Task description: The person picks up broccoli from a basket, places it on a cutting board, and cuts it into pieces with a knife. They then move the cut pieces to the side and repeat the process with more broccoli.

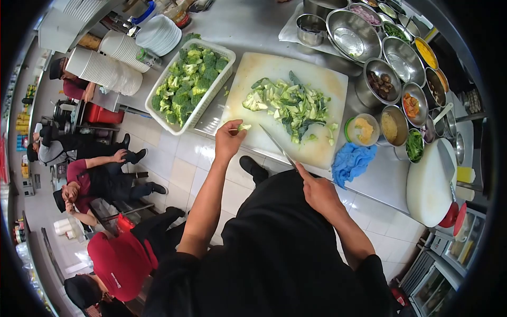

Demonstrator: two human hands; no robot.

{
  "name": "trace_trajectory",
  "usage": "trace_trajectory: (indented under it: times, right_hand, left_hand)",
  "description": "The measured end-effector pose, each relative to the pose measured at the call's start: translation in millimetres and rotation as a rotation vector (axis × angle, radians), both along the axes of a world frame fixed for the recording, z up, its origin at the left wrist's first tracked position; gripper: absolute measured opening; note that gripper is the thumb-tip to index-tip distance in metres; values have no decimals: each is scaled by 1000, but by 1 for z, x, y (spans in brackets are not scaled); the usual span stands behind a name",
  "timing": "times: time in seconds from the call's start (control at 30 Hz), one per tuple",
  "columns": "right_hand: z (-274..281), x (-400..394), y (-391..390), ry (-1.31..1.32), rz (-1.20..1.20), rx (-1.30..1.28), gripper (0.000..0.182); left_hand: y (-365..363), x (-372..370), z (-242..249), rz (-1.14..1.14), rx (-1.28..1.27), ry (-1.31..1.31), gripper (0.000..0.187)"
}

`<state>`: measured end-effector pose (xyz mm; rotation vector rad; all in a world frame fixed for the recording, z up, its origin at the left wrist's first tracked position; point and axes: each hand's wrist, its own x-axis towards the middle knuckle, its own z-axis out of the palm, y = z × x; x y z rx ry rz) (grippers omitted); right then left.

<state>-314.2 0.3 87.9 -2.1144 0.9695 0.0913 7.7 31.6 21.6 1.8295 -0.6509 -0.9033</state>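
Observation:
My left hand (229, 140) pinches a small pale-green broccoli piece (243, 127) just off the near left edge of the white cutting board (248, 68). My right hand (318, 189) is wrapped round the handle of a kitchen knife (281, 150). The knife's blade points up and left over the board's near edge. Cut broccoli stems and leaves (301, 108) are spread over the middle of the board. A larger broccoli piece (255, 101) lies at their left end. Left of the board, a white plastic basket (215, 98) holds a heap of broccoli florets (185, 84).
Metal bowls and pots (354, 34) of ingredients line the right side. A crumpled blue cloth (354, 162) lies by the board's right corner, near a small tub (362, 130). Stacked white bowls (100, 68) and plates (158, 34) stand at left. Several people (119, 259) are further left.

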Motion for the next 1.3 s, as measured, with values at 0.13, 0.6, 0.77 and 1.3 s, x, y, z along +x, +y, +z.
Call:
trace_trajectory:
  times: [0.13, 0.6, 0.77, 1.3]
  right_hand:
    - [1, -6, 7, -39, 2, -65, 67]
    - [-9, 2, 7, -79, -3, -85, 63]
    - [-5, 4, 10, -105, -63, -61, 61]
    - [3, 10, 1, -229, -158, -123, 70]
  left_hand:
    - [3, -7, -5, -61, -18, -448, 34]
    - [-73, 133, 75, 253, -296, -997, 26]
    - [-89, 164, 68, -134, 44, -1086, 35]
    - [-78, 19, 25, 117, -37, 327, 27]
